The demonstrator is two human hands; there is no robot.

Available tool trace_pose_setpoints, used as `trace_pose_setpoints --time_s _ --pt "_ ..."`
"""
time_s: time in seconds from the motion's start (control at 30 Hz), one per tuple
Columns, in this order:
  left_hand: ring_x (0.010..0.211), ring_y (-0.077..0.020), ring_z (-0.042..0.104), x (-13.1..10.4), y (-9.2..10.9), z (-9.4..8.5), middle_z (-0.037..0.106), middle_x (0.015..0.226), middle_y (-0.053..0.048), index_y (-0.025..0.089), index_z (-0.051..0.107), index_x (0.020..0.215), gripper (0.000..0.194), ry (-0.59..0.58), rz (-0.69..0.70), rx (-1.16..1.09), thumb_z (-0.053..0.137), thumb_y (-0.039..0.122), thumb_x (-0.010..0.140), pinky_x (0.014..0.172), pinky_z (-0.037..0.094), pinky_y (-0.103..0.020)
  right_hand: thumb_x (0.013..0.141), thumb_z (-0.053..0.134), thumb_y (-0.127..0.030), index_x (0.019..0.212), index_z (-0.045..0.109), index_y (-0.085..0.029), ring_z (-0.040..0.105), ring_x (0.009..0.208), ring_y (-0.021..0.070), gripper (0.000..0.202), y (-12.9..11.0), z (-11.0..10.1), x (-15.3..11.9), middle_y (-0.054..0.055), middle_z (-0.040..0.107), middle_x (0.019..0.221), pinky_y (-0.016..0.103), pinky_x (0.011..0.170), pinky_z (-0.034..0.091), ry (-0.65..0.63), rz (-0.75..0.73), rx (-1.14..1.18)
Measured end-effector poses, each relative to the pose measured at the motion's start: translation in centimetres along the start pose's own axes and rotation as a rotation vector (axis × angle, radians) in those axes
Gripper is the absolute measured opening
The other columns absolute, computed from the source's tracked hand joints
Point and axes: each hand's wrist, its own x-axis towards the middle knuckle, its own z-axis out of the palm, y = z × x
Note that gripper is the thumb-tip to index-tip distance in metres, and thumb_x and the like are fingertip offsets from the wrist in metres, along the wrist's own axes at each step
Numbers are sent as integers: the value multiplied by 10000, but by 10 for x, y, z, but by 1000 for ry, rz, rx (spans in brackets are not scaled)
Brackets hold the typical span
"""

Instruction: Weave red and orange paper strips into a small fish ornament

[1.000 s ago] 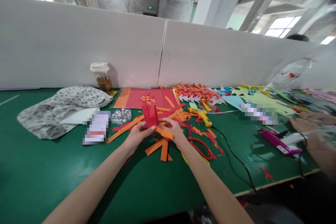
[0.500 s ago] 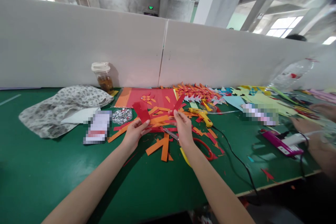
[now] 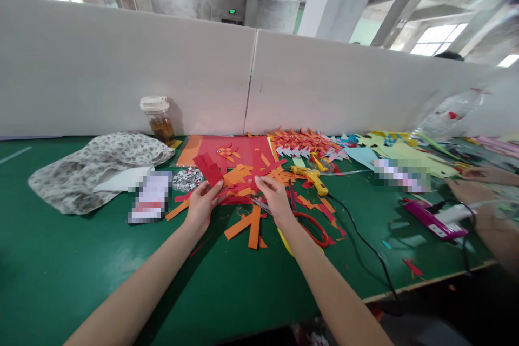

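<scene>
My left hand is closed on red paper strips, which stick up from between thumb and fingers. Above the heap of orange and red paper strips, my right hand pinches at its fingertips a thin red paper strip slanting up to the right. Scissors with red and yellow handles lie partly under my right hand and wrist, blades toward the left. Two orange strips lie crossed on the green table in front of the heap.
A woven paper fish lies on a red sheet. A yellow glue gun, its cord trailing, is at right, near a purple power strip. A lidded cup stands back left. Another person's arm reaches in at right.
My right hand has moved left, toward my left hand, and its red strip now lies flatter. My left hand has shifted slightly left with its red strips.
</scene>
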Motion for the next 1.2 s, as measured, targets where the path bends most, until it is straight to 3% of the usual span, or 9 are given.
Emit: trace_pose_setpoints --time_s 0.13,0.27,0.47,0.67,0.97,1.1,1.2 --pt "788 -151 640 -3 1 2 672 855 -25 144 655 837 349 -11 -9 33 801 297 561 666 545 -244 666 662 -508 712 662 -207 520 528 124 305 1 1 -2 -5 561 615 229 442 417 -79 12 -15" --pt "795 -160 636 -4 -1 4 678 886 -30 150 658 852 356 -57 14 89 784 337 578 658 546 -259 718 618 -500 745 691 -205 494 545 102 306 -3 2 -7 1 564 705 223 465 433 -179 -88 -103" --pt "853 -201 647 -7 -1 5 692 939 -52 157 649 882 368 -150 -14 110 775 342 590 717 544 -316 752 602 -441 687 686 -194 553 638 138 269 -7 4 -12 15 599 689 253 569 443 -247 -257 -251" --pt "828 -197 656 -7 -2 5 696 944 -66 150 634 901 347 -161 2 83 757 317 623 734 540 -326 715 661 -369 861 666 -203 638 779 182 221 1 3 -10 39 683 820 315 712 500 -264 -234 -219" --pt "855 -217 655 -10 -1 6 691 976 -78 155 620 918 375 -180 -16 138 771 310 611 721 549 -337 628 743 -287 1308 360 -247 619 669 128 781 8 2 -5 -40 622 703 277 670 502 -184 -144 -62" --pt "754 -213 666 -10 -2 7 710 845 -83 124 645 834 355 -198 -14 272 782 337 586 698 545 -327 615 753 -308 1360 293 -240 611 639 127 878 12 2 -5 -43 622 692 288 658 504 -205 -141 -77" --pt "718 -206 666 -9 -1 6 708 791 -74 115 640 790 361 -185 11 335 781 368 573 675 543 -318 601 765 -341 1341 328 -234 618 682 146 866 10 3 -5 -28 619 714 307 680 505 -185 -122 -134"
